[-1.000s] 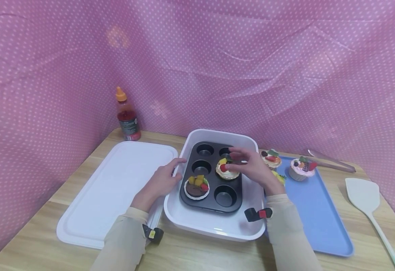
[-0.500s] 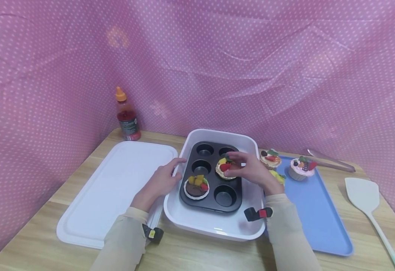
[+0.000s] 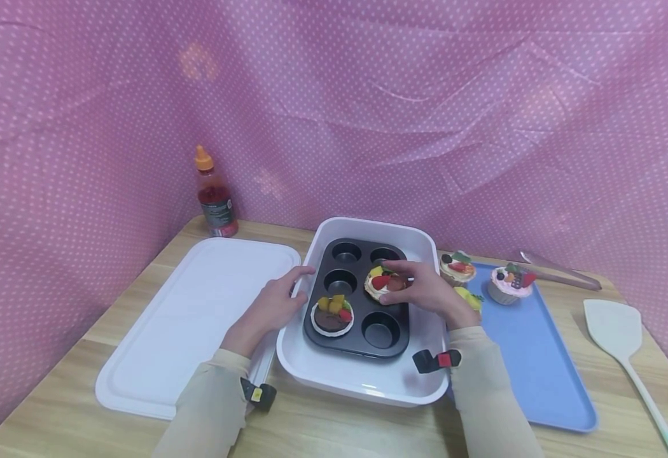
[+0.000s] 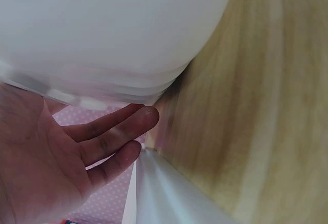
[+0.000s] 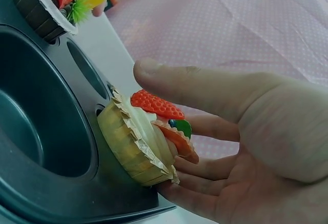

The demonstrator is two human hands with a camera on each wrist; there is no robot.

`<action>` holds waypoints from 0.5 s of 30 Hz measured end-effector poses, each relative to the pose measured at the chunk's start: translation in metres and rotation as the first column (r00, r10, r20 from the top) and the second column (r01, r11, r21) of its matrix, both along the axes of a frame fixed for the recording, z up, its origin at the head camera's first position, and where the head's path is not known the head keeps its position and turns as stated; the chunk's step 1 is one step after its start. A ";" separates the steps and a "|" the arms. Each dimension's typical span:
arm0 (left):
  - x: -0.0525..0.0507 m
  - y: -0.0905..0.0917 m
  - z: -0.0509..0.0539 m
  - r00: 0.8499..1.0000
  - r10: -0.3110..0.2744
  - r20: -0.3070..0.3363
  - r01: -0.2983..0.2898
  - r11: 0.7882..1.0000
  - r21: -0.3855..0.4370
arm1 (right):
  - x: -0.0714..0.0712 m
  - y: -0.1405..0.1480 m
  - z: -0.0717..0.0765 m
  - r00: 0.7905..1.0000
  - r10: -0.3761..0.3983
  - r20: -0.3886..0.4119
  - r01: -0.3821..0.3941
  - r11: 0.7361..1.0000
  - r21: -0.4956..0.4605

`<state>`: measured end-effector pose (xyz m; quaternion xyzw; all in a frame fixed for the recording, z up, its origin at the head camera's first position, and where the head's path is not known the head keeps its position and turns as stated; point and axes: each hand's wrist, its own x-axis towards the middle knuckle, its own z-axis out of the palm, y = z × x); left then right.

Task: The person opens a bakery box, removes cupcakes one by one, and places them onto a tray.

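A cream-topped cupcake point(image 3: 376, 286) with a strawberry sits in the middle right cup of the dark muffin pan point(image 3: 357, 348). My right hand point(image 3: 425, 289) is around its right side, thumb and fingers spread. In the right wrist view, the fingers of that hand point(image 5: 256, 137) reach behind the cupcake point(image 5: 136, 142), and the straight thumb stands off its wrapper. A chocolate cupcake point(image 3: 332, 323) fills the front left cup. My left hand point(image 3: 271, 305) is at the left rim of the white bin point(image 3: 357, 387); in the left wrist view its loose fingers point(image 4: 123, 134) lie beside the bin wall point(image 4: 113, 29).
A white board point(image 3: 196, 318) lies left, with a sauce bottle point(image 3: 216, 203) behind it. On the right are a blue tray point(image 3: 540, 362), a pink cupcake point(image 3: 508, 286), a fruit-topped cupcake point(image 3: 457, 270), a yellow-topped one point(image 3: 469, 299), tongs point(image 3: 563, 275) and a spatula point(image 3: 614, 327).
My right hand has shifted slightly lower, and its fingers have moved off the cupcake's top, so more of the topping shows. My left hand has not visibly moved.
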<state>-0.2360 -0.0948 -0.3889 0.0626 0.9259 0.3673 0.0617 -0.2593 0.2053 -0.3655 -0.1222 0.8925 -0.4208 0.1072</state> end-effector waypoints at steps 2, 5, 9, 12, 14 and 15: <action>0.000 0.000 0.000 1.000 0.001 0.002 -0.001 1.000 0.001 | -0.001 0.000 0.000 1.000 0.002 -0.001 -0.002 1.000 0.004; 0.000 0.000 -0.001 1.000 0.002 0.005 -0.002 1.000 0.003 | -0.001 0.000 -0.001 1.000 -0.006 0.003 0.006 1.000 0.011; 0.000 0.000 0.000 1.000 0.002 0.007 -0.002 1.000 0.004 | -0.001 0.000 -0.001 1.000 -0.012 0.008 0.012 1.000 0.019; 0.000 0.000 0.000 1.000 0.001 0.007 -0.001 1.000 0.005 | -0.002 0.001 -0.001 1.000 -0.006 0.001 0.006 1.000 0.021; 0.000 0.000 -0.001 1.000 0.001 0.006 -0.001 1.000 0.005 | -0.002 0.001 -0.001 1.000 -0.002 -0.004 0.002 1.000 0.020; 0.000 0.000 -0.001 1.000 0.001 0.006 -0.001 1.000 0.006 | -0.002 0.001 -0.001 1.000 0.001 -0.007 -0.001 1.000 0.022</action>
